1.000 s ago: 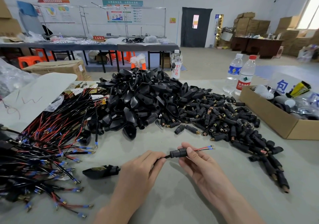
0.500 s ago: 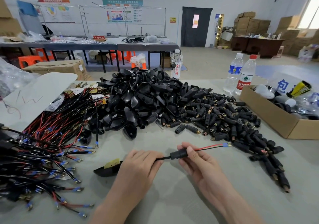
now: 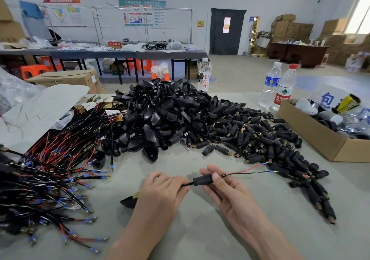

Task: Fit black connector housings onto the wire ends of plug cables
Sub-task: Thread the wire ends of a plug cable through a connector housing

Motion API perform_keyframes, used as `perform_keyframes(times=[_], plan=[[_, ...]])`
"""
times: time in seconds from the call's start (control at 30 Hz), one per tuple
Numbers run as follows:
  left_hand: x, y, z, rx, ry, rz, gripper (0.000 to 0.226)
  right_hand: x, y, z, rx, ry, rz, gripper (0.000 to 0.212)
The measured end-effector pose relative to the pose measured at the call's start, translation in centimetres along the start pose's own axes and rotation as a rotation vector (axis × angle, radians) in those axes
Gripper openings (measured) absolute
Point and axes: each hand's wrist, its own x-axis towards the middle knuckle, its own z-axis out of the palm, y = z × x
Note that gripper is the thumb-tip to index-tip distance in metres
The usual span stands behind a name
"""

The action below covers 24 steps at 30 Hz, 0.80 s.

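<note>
We grip the black cable [image 3: 185, 184] with our left hand [image 3: 160, 195], fingers curled round it just left of a black connector housing [image 3: 202, 180]. Our right hand [image 3: 226, 189] pinches that housing, thumb on top and fingers beneath, holding it a little above the grey table [image 3: 200, 231].

The housing sits threaded on the cable. From its right end a red wire and a black wire [image 3: 248, 169] run out to the right, each tipped with a blue-sleeved terminal [image 3: 271, 171] close to the edge of the heap of loose connector housings [image 3: 260, 139]. The cable's black plug [image 3: 128, 202] shows at the left of our left hand, down on the table, partly hidden by the hand.

Behind our hands lies a tall pile of black plug shells [image 3: 164, 115], touching the heap of housings on its right. A tangle of red and black plug cables [image 3: 50, 169] fills the left side. On the right stands an open cardboard box [image 3: 312, 133], with two water bottles [image 3: 277, 87] beside its far corner.
</note>
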Motion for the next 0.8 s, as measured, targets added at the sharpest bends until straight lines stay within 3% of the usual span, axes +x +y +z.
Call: perform_keyframes(times=[0.47, 0.8], plan=[[0.0, -0.5, -0.2, -0.015, 0.011, -0.005, 0.024, 0.0, -0.4, -0.1, -0.007, -0.008, -0.027, 0.028], [0.0, -0.1, 0.4, -0.002, 0.05, 0.066, 0.024, -0.4, 0.2, 0.3, -0.281, -0.054, 0.007, 0.039]])
